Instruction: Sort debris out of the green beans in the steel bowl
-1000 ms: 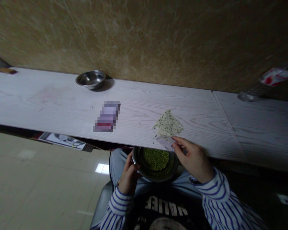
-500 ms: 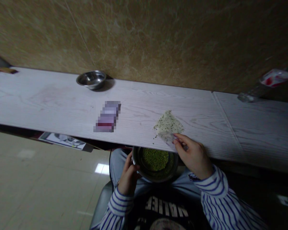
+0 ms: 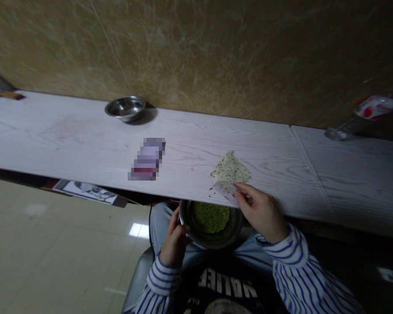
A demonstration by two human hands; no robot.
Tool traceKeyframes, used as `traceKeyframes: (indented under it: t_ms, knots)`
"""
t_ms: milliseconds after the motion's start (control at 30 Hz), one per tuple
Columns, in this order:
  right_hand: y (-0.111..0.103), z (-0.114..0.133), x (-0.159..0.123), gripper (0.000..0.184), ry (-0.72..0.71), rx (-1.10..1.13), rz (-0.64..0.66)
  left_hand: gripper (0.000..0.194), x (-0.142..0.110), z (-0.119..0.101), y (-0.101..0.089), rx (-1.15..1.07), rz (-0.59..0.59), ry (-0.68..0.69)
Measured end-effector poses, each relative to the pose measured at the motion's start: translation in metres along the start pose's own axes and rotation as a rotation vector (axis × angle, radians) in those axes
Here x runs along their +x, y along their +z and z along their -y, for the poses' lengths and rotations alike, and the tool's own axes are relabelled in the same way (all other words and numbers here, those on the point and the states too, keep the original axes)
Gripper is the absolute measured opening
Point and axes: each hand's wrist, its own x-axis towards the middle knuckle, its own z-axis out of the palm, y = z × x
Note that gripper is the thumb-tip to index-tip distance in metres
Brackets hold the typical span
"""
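Spill risk at the near edge: a clear plastic piece point(image 3: 225, 190) is pinched right beside the mixed pile of rice and green beans point(image 3: 231, 168).
Grains could be lost over the near edge of the white tabletop point(image 3: 190, 144) if the pile were swept too hard, or white ones dropped among the green beans point(image 3: 212, 216) in the metal bowl point(image 3: 235, 229), set below at the lap; a tipped bowl could shed beans, too, should its one-sided grip be loosened. By the right hand point(image 3: 261, 213), the plastic is nipped between thumb and forefinger, the other fingers curled. By the left hand point(image 3: 174, 242), the bowl's left rim is clasped, thumb over it; how firmly cannot be told. Stray beans point(image 3: 210, 189) are seen just left of the plastic.
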Motion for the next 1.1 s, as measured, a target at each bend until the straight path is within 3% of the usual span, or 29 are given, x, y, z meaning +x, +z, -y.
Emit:
traceKeyframes:
  t_ms: [367,733,1000,1100]
  knots:
    - [0.005,0.01,0.01,0.03,-0.034,0.017,0.042,0.058,-0.002,-0.003,-0.012,-0.012,-0.001,0.032]
    - [0.004,0.021,0.005,0.027,-0.101,0.139,0.239,0.058,-0.008,-0.003,-0.025,0.021,-0.029,0.069]
    - [-0.006,-0.007,-0.002,0.03,0.036,0.223,0.091,0.07,-0.009,0.01,-0.036,-0.012,-0.113,0.03]
    - [-0.009,-0.018,-0.006,0.031,0.071,0.274,0.03,0.068,-0.008,0.018,-0.039,-0.009,-0.095,0.014]
